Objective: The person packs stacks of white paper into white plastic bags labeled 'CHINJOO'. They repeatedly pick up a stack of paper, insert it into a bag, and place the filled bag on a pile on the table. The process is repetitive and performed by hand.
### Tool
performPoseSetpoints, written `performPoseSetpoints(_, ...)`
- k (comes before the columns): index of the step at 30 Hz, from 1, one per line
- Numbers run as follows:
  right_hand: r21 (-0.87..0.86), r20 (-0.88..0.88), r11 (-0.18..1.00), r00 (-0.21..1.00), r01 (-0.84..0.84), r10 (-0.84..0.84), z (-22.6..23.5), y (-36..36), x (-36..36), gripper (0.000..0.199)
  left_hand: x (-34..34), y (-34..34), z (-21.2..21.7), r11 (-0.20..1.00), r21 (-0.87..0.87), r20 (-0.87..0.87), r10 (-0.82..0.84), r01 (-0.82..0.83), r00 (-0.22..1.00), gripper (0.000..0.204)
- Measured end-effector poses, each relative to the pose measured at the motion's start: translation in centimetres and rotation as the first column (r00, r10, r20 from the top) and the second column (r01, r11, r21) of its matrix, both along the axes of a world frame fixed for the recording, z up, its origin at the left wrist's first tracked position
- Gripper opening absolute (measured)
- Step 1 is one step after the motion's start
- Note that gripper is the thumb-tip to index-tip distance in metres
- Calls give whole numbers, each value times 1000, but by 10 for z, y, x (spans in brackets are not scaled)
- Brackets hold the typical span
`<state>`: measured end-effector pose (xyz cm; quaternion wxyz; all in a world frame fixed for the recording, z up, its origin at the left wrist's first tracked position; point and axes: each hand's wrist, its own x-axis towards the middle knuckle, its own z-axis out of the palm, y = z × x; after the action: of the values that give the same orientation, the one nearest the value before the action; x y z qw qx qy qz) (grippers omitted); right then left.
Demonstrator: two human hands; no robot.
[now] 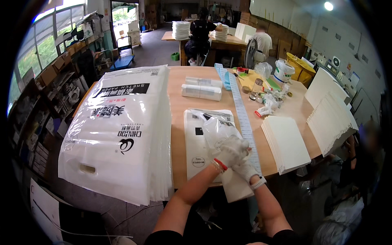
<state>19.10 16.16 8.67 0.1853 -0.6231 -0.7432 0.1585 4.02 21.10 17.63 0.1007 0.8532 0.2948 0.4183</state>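
Clear plastic bag lengthwise away from the person, near end clutched in both hands.

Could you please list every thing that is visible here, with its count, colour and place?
plastic bag stack: one tall pile, white with black print, left part of the table
wooden table: one, light brown, centre
flat printed bags: a few, white, in front of the person
bag in the hands: one, clear white, table middle
label strip: one long, pale blue, running up the table
wrapped packs: two, white, far centre
paper sheet stacks: two fanned, cream, right side
small clutter: several pieces, mixed colours, far right of the table
people at the far table: two, background
left hand: one, white glove, on the bag
right hand: one, white glove, under the left hand
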Motion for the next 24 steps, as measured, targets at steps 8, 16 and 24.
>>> performPoseSetpoints(8,-163,-272,958,923,235,-273,38,13,-9,56,-51,-45,-98,978,20,485,170,-205,858,59)
performPoseSetpoints(16,-204,-360,979,928,23,-97,64,-35,5,52,-60,-54,-114,468,-842,422,260,269,868,56)
performPoseSetpoints(24,-296,-512,925,779,236,-363,89,-60,-22,39,-19,-104,-100,522,-841,441,511,141,738,39)
